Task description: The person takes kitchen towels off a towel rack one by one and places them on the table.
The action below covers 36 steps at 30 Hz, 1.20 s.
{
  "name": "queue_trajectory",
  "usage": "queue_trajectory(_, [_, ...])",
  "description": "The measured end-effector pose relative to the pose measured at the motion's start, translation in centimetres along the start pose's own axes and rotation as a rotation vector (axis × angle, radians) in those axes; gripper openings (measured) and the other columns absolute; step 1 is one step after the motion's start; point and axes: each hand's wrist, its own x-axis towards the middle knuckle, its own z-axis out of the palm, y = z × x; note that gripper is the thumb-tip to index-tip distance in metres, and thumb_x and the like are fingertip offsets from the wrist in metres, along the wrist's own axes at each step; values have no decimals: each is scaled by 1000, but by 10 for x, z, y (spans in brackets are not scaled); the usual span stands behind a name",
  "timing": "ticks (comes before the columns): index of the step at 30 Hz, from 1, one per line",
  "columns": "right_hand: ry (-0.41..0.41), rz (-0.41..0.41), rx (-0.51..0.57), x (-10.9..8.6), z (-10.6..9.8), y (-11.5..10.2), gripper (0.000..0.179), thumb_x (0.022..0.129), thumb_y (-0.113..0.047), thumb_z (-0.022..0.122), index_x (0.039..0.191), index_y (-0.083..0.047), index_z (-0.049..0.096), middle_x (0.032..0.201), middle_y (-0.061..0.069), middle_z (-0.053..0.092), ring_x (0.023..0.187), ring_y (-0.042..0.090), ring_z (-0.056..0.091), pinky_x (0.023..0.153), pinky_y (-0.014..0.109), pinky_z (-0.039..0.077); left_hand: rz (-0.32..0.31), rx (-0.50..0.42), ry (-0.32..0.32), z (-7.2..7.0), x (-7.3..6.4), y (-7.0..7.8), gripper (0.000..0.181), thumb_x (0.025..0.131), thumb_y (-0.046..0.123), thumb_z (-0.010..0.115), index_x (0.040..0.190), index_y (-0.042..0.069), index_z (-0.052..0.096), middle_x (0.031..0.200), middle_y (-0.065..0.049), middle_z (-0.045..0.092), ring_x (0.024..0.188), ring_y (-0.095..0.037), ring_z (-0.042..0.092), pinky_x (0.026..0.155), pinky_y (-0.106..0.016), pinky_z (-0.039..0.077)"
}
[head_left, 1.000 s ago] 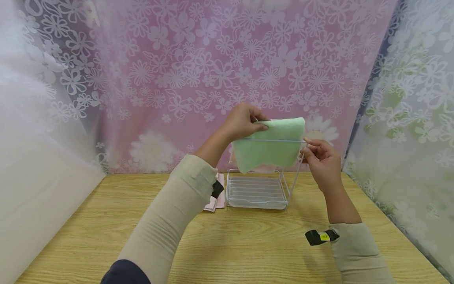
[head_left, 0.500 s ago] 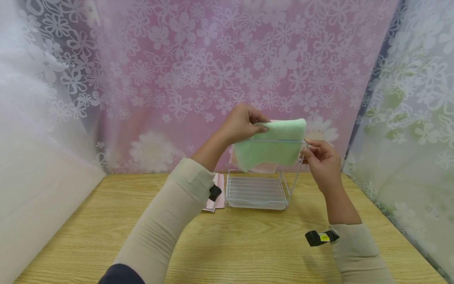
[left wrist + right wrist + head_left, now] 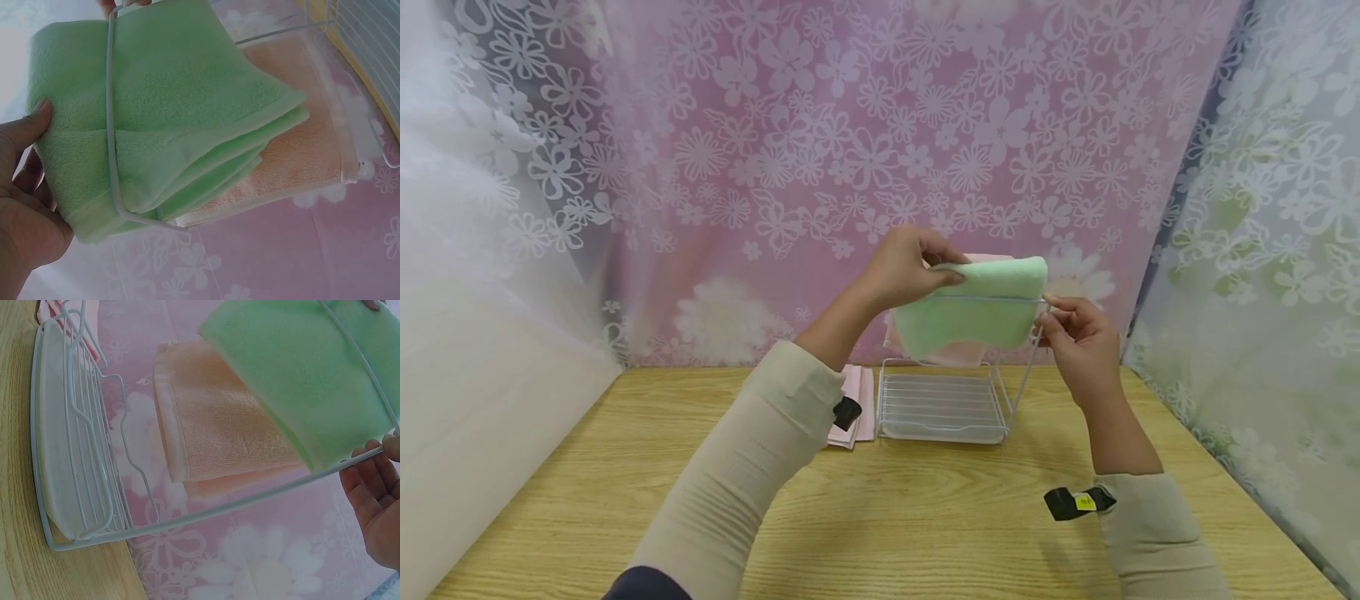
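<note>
My left hand (image 3: 904, 268) pinches the folded top of a green towel (image 3: 992, 279) between thumb and fingers. The green towel sits behind the front top bar of a white wire rack (image 3: 1022, 387), its layered lower edges hanging down in the left wrist view. Behind it hangs a peach towel (image 3: 225, 419), mostly covered by the green one in the head view. My right hand (image 3: 1084, 346) grips the rack's upper right corner between thumb and fingers, seen also in the right wrist view beside the green towel's edge.
The rack's lower shelf holds a whitish tray (image 3: 943, 429). Folded pink cloths (image 3: 863, 408) lie on the wood-grain table (image 3: 880, 517) just left of the rack, partly behind my left sleeve. A pink flowered curtain (image 3: 775, 167) hangs behind.
My left hand and the top of the green towel have lowered slightly, and more of the cloth behind shows above it. The right hand keeps its hold on the rack corner.
</note>
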Motion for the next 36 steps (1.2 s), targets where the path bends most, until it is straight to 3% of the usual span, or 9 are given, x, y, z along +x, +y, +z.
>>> queue_trajectory(6, [5, -6, 16, 0, 0, 0, 25, 93, 1, 63, 117, 3, 67, 85, 1, 69, 71, 12, 64, 64, 19, 55, -3, -15, -3, -4, -4, 3, 14, 83, 9, 79, 97, 6, 78, 94, -2, 72, 86, -14, 62, 75, -22, 51])
queue_trajectory(16, [6, -3, 44, 0, -1, 1, 24, 93, 1, 63, 116, 4, 67, 85, 3, 69, 71, 14, 64, 64, 19, 55, 56, -45, 0, -7, -10, 2, 13, 82, 5, 78, 95, 3, 77, 93, -5, 72, 82, -14, 65, 73, -23, 54])
queue_trajectory(36, [-12, 8, 3, -1, 0, 0, 25, 94, -1, 63, 119, 0, 66, 83, 3, 66, 72, 13, 64, 65, 19, 55, 81, -140, 38, -20, -26, -4, 14, 80, 3, 80, 93, 1, 77, 89, -6, 72, 76, -17, 65, 73, -27, 56])
